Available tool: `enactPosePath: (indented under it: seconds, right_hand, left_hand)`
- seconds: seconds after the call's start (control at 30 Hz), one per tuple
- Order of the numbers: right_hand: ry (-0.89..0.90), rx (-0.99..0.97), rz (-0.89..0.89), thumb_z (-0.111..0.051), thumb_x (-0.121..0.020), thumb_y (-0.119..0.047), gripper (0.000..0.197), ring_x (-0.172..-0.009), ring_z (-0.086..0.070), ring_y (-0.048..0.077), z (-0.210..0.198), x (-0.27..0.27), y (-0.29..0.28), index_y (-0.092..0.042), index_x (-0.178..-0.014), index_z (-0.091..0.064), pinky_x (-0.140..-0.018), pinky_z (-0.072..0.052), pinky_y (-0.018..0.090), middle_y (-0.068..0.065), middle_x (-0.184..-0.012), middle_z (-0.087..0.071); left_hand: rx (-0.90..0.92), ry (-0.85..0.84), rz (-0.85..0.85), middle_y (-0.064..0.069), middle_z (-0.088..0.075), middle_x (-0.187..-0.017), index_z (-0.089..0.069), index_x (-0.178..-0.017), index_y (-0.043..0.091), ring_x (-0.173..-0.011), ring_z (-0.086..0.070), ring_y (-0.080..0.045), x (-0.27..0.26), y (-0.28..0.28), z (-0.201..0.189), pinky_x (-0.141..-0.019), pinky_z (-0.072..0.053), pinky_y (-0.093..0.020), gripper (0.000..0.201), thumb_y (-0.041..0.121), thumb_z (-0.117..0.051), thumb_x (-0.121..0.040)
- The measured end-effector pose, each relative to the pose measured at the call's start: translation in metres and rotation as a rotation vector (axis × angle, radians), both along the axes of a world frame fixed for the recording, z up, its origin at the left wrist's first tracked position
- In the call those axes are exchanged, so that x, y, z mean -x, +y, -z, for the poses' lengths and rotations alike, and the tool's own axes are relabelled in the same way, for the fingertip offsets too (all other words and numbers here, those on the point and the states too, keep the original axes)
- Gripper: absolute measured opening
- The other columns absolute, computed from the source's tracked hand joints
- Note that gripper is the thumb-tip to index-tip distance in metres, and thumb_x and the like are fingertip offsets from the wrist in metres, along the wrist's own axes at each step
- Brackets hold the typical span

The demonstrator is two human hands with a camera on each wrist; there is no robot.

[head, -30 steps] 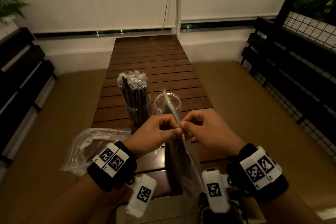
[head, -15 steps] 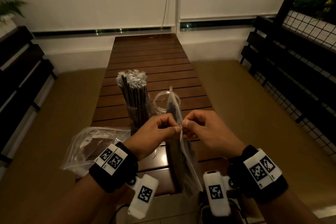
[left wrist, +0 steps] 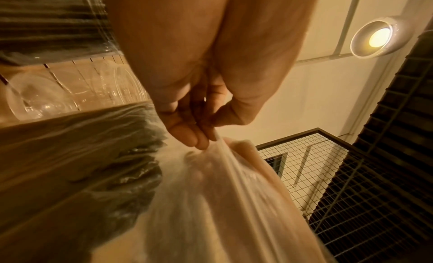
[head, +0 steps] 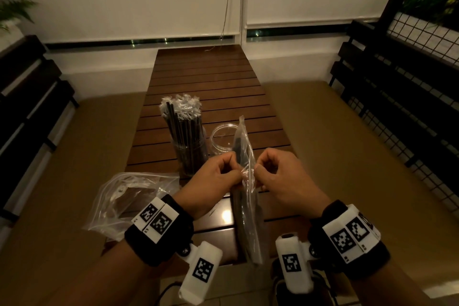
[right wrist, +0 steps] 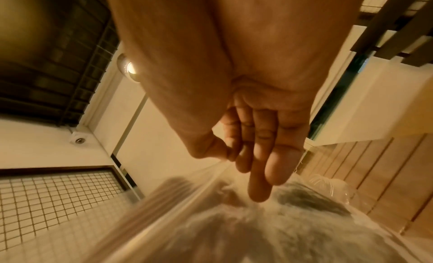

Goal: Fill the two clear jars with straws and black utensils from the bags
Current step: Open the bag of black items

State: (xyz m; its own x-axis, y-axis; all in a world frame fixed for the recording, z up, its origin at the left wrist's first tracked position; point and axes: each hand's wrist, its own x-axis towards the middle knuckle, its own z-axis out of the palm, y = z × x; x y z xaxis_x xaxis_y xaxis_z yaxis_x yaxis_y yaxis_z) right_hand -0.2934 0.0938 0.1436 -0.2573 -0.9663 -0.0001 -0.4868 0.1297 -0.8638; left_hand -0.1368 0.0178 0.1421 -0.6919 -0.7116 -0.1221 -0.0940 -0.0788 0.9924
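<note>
Straws (head: 185, 129), black and wrapped in clear film, stood packed upright in the left clear jar (head: 191, 159) near the near end of the slatted wooden table (head: 206, 77). At that table's near left corner an empty clear bag (head: 124, 202) lay crumpled, partly overhanging the edge. Just right of the straw jar stood the second clear jar (head: 221, 140) (nothing visible inside it). In front of both jars, held upright over the near edge, was a clear zip bag (head: 244, 181) with dark utensils inside; their exact shape could not be made out through the plastic. The left hand (head: 213, 186) pinched one side of the bag's top edge between thumb and curled fingers (left wrist: 187, 135), and the right hand (head: 283, 181) pinched the opposite side the same way, its fingers (right wrist: 262, 156) curled against the film, the two pinches close together with the plastic stretched between them. Both wrists wore black bands with white marker blocks.
</note>
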Motion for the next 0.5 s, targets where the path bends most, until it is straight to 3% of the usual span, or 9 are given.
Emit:
enactPosePath:
  seconds: [0.1,0.2,0.37,0.5]
  right_hand:
    - [0.017,0.022,0.026,-0.067,-0.092,-0.025,0.016,-0.07,-0.071,0.017,-0.0015,-0.0006,-0.0008,-0.023,-0.076,-0.062,-0.07,-0.062,0.046,0.001,-0.076,-0.071]
    - [-0.019,0.012,0.049,-0.067,-0.092,-0.023,0.016,-0.069,-0.071,0.016,-0.0011,-0.0018,-0.0005,-0.02,-0.077,-0.062,-0.07,-0.063,0.043,0.002,-0.076,-0.072]
    - [-0.127,0.02,0.083,-0.067,-0.092,-0.02,0.016,-0.07,-0.073,0.02,0.0033,-0.0034,0.0013,-0.015,-0.077,-0.061,-0.07,-0.064,0.045,0.006,-0.074,-0.072]
    - [-0.162,0.002,0.119,-0.064,-0.093,-0.028,0.019,-0.065,-0.071,0.018,0.0012,-0.0066,-0.003,-0.013,-0.082,-0.062,-0.066,-0.064,0.041,0.007,-0.075,-0.071]
  left_hand:
    - [0.002,0.011,-0.017,-0.01,-0.059,-0.076,-0.048,-0.073,0.006,-0.072,-0.06,-0.023,0.0014,0.0003,-0.001,-0.065,-0.055,-0.024,0.022,-0.007,-0.05,-0.09]
    - [-0.048,0.038,-0.02,-0.006,-0.059,-0.073,-0.047,-0.07,0.008,-0.068,-0.06,-0.017,0.0017,0.0026,-0.0004,-0.062,-0.052,-0.022,0.026,-0.008,-0.049,-0.09]
    - [-0.095,0.038,-0.052,-0.012,-0.06,-0.077,-0.05,-0.068,0.011,-0.077,-0.058,-0.029,0.0041,0.0051,0.0041,-0.072,-0.055,-0.034,0.027,-0.003,-0.052,-0.091]
    - [-0.034,0.009,-0.036,-0.037,-0.055,-0.092,-0.051,-0.079,0.001,-0.086,-0.058,-0.038,0.0064,0.0071,0.0014,-0.089,-0.052,-0.055,0.014,-0.002,-0.052,-0.092]
